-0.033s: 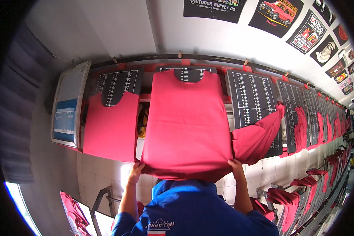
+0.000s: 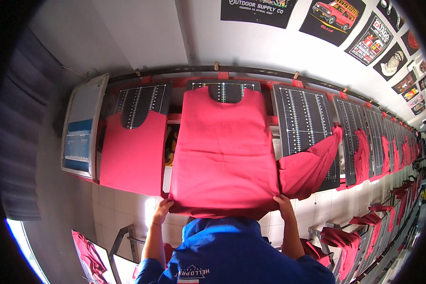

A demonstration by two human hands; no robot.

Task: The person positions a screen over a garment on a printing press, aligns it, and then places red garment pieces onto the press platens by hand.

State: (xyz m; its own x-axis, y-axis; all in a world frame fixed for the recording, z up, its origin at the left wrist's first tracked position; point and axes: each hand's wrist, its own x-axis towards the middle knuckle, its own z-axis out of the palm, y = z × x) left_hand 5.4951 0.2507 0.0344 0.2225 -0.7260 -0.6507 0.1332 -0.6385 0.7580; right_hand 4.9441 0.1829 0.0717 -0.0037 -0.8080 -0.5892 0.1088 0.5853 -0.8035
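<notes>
A red fabric garment panel [image 2: 225, 151] with a scooped neckline lies over a black board [image 2: 225, 93] marked with white ruler lines. Its near edge hangs past the board, close to my blue-shirted body. My left hand [image 2: 163, 209] pinches the panel's near left corner, and my right hand [image 2: 283, 204] grips the near right corner. Between them the lower edge is stretched, with soft creases across the middle. To the left, a similar red panel [image 2: 133, 151] lies flat on its own board. On the right-hand board, red cloth [image 2: 310, 165] is folded over diagonally.
A framed printing screen [image 2: 82, 128] leans at the far left. Behind the boards runs a dark rail [image 2: 251, 70] with wooden pegs. More boards with red cloth [image 2: 362, 154] recede to the right. Another rack with draped red cloth [image 2: 341, 241] stands at lower right.
The panel has slid slightly toward me, and its neckline sits a little lower on the board. Both hands keep their hold on the corners.
</notes>
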